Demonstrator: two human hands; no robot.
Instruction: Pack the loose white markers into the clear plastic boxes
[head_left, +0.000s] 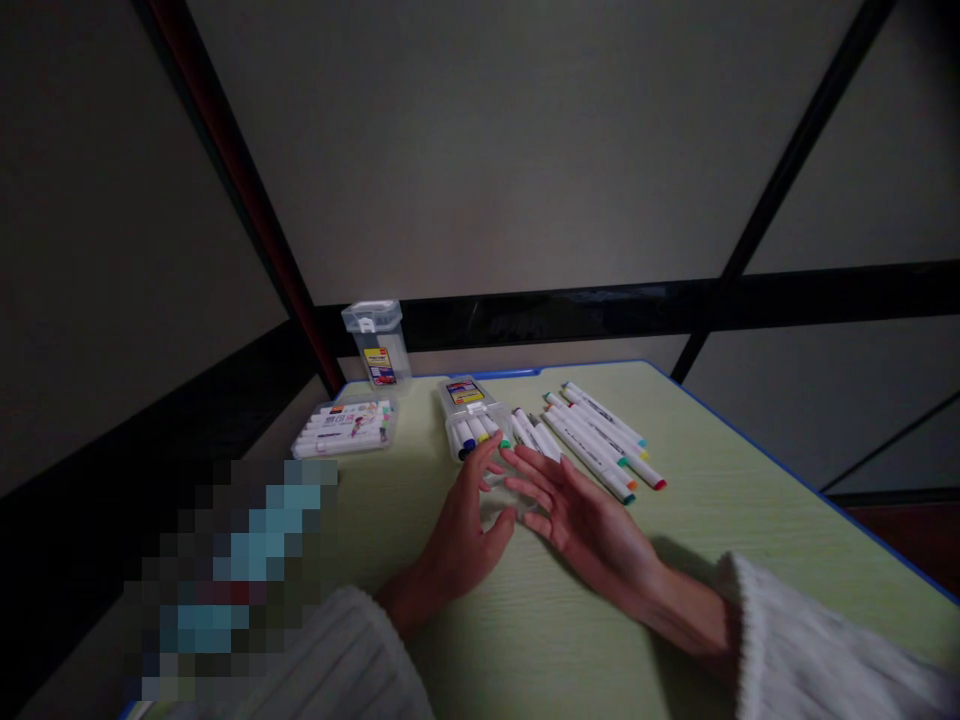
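Note:
A clear plastic marker case (459, 402) lies on the table, with several capped white markers (480, 428) showing at its near end. My left hand (471, 525) is just in front of it, fingers curved and apart, the index fingertip close to a green marker end. To its right, my right hand (581, 515) is turned partly palm up with its fingers spread toward the left hand. Between the hands shows a faint see-through shape (506, 492), perhaps the case's lid; whether the fingers touch it I cannot tell. Several loose white markers (592, 440) with coloured ends lie beyond my right hand.
An upright clear case (381, 345) stands at the table's back left corner. Before it lies a flat clear pack of white pens (346, 428). The pale table (720, 480) has a blue edge and stands against panelled walls. A blurred-out patch covers the left side.

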